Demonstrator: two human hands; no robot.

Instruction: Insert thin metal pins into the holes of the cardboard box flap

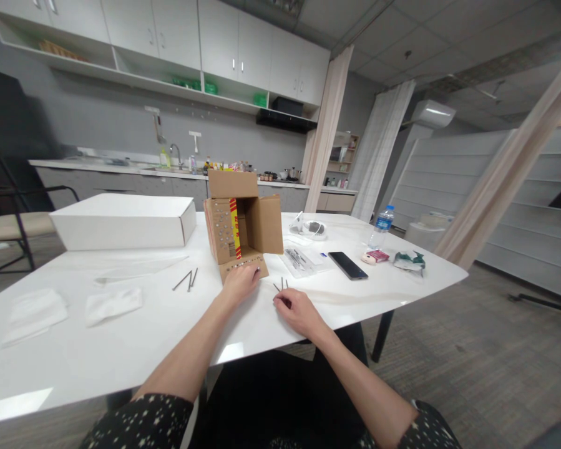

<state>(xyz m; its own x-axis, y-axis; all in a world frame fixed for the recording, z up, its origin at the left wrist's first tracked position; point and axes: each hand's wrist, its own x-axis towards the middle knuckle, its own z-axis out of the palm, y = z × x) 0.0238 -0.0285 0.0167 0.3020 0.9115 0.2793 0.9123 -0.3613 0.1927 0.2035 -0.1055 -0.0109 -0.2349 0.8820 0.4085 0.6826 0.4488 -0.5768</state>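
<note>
A cardboard box (pixel 221 234) stands on the table with its open side and spread flaps towards me. Small round metal heads dot its left panel and lower flap. My left hand (pixel 241 284) is curled over that lower flap, its fingertips on the cardboard; what lies under the fingers is hidden. Just right of it, my right hand (pixel 299 312) is closed low over the table, with a few thin dark nails (pixel 282 285) sticking out beyond its fingers. Several more loose nails (pixel 189 280) lie left of the box.
Left stands a long white box (pixel 125 221), with folded white tissues (pixel 114 305) nearer me. To the right are a plastic packet (pixel 300 262), a phone (pixel 348 265), a small red pack (pixel 376 256), a green-and-white wrapper (pixel 409 262), a water bottle (pixel 382 227) and a white device (pixel 314 229).
</note>
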